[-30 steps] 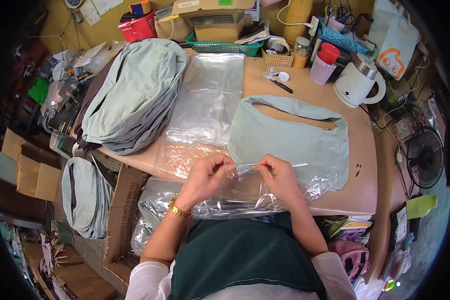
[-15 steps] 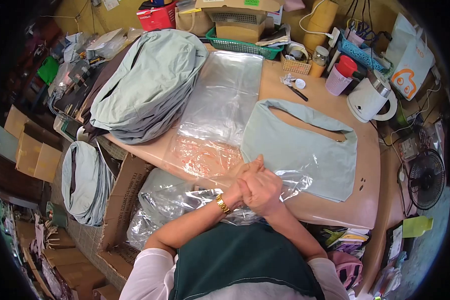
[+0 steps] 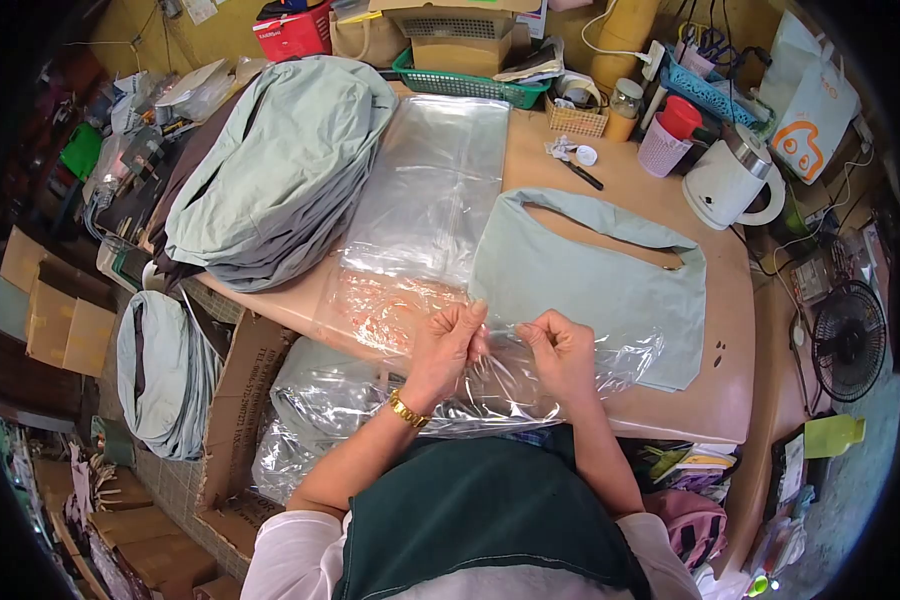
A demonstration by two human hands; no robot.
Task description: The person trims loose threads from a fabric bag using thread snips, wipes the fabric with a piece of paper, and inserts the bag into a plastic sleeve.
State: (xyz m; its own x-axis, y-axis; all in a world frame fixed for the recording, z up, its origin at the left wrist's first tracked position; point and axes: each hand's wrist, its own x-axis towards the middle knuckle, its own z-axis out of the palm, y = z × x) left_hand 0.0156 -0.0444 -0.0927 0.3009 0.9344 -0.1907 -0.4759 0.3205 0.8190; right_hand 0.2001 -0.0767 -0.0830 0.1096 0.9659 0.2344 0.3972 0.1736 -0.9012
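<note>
My left hand (image 3: pixel 450 348), with a gold watch on its wrist, pinches a clear plastic bag (image 3: pixel 512 380) near the table's front edge. Level with it on the right, my right hand (image 3: pixel 562 352) is closed on the same plastic, which is pulled into creases between the two. Just beyond my hands lies a pale green cloth bag (image 3: pixel 580 280), flat, its handle opening toward the back. The plastic overlaps its near edge. To its left rest flat clear plastic bags (image 3: pixel 425 180), and farther left a tall pile of pale green cloth bags (image 3: pixel 280 170).
An open carton (image 3: pixel 238 410) with a wrapped cloth bag (image 3: pixel 325 385) stands left of my body. More cloth bags (image 3: pixel 165 375) are on the floor. A white kettle (image 3: pixel 725 190), a pink cup (image 3: pixel 663 150) and a black pen (image 3: pixel 583 175) sit at the back right.
My hands, clasped together before, have come apart, left hand to the left and right hand to the right. The plastic is now stretched between them. The view has shifted slightly.
</note>
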